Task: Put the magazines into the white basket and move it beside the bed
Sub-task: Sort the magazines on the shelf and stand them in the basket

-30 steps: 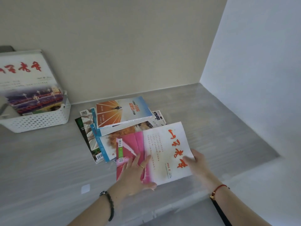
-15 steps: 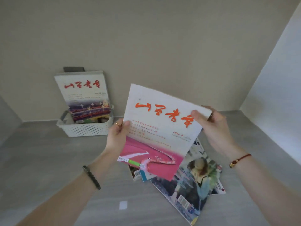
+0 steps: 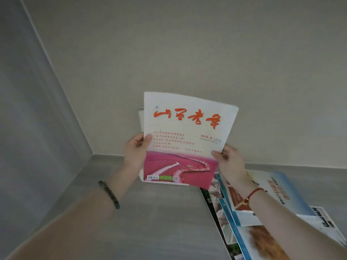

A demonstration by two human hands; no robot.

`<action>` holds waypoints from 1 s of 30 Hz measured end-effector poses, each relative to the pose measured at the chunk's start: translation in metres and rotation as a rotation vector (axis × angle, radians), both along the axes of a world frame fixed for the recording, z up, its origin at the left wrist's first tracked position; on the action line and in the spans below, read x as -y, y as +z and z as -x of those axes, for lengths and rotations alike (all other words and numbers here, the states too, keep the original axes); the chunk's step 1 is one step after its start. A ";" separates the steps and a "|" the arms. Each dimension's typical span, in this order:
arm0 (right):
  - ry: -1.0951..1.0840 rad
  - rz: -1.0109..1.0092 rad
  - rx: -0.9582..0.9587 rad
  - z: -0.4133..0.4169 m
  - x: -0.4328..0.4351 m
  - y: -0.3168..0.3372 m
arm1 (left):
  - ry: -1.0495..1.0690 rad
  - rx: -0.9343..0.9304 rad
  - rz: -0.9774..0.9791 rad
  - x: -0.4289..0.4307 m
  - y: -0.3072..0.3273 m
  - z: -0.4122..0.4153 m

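Note:
I hold a white and pink magazine [image 3: 185, 139] with red lettering upright in front of the back wall. My left hand [image 3: 136, 152] grips its left edge, my right hand [image 3: 230, 162] its right edge. The white basket is hidden behind the magazine; only a sliver of another magazine [image 3: 140, 117] shows at its upper left. A fanned pile of magazines [image 3: 262, 212] lies on the grey floor at the lower right, under my right forearm.
A beige wall [image 3: 187, 53] stands straight ahead and meets a grey wall [image 3: 28, 128] at the left in a corner. Grey wood-look floor [image 3: 159, 222] spreads below my hands.
The magazine was lifted off the pile by both hands and carried left. It now covers the basket, and the pile has slid toward the right edge of the view.

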State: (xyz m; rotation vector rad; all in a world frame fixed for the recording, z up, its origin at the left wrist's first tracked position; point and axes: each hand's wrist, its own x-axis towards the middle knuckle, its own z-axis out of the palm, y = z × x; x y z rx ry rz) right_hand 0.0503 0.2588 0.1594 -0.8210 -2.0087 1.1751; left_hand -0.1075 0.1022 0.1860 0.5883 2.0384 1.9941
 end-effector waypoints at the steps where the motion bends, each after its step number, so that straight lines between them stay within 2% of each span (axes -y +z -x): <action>1: -0.024 -0.008 -0.018 0.017 -0.003 0.005 | 0.026 -0.022 0.000 -0.001 0.005 0.016; 8: -0.165 0.038 -0.045 0.111 -0.033 0.010 | 0.145 -0.027 0.001 -0.024 0.003 0.111; 12: -0.166 0.135 0.015 0.146 -0.051 -0.018 | 0.141 0.019 0.030 -0.040 -0.026 0.145; 19: -0.274 0.144 0.108 0.166 -0.065 -0.073 | 0.168 0.100 0.159 -0.063 -0.097 0.176; 23: -0.324 0.140 0.051 0.173 -0.064 -0.088 | 0.197 0.032 0.170 -0.067 -0.113 0.177; 26: -0.277 0.106 0.044 0.184 -0.058 -0.091 | 0.118 -0.001 0.159 -0.070 -0.114 0.177; 30: -0.151 0.135 0.093 0.197 -0.049 -0.094 | 0.002 -0.138 0.361 -0.079 -0.114 0.171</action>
